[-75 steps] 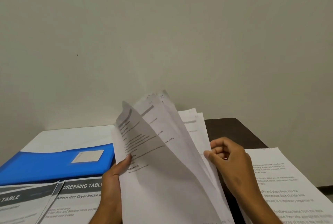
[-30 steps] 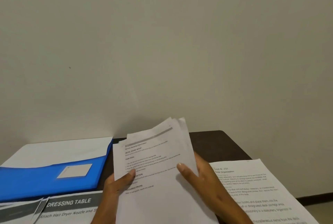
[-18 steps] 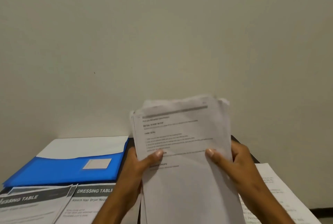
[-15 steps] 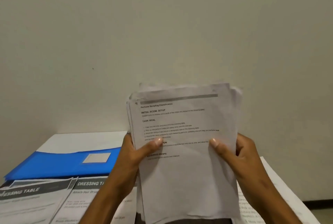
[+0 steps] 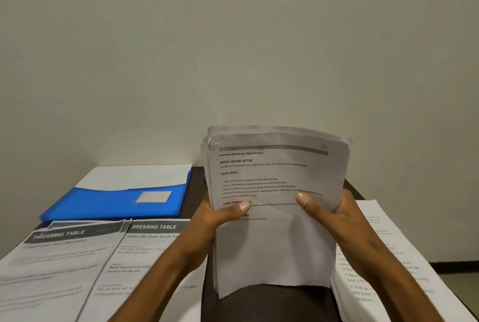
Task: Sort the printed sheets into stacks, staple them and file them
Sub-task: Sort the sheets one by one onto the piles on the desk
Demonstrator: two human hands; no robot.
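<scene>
I hold a bundle of printed sheets (image 5: 274,238) upright over the dark table (image 5: 269,303); its top page is headed "Perfume Sampling Classification". My left hand (image 5: 220,215) grips the bundle's left edge with the thumb across the front. My right hand (image 5: 326,212) grips the right edge the same way. The bundle's bottom edge stands on or just above the table; I cannot tell which. Its top edges are slightly uneven. No stapler shows.
A blue folder (image 5: 116,202) with a white label and white paper in it lies at the back left. Two "DRESSING TABLE" sheets (image 5: 77,264) lie at the front left. Another stack of printed sheets (image 5: 383,264) lies at the right. A plain wall stands behind.
The fanned sheets were gathered into one bundle and raised upright between both hands. Since half a second ago the bundle has dropped slightly toward the table.
</scene>
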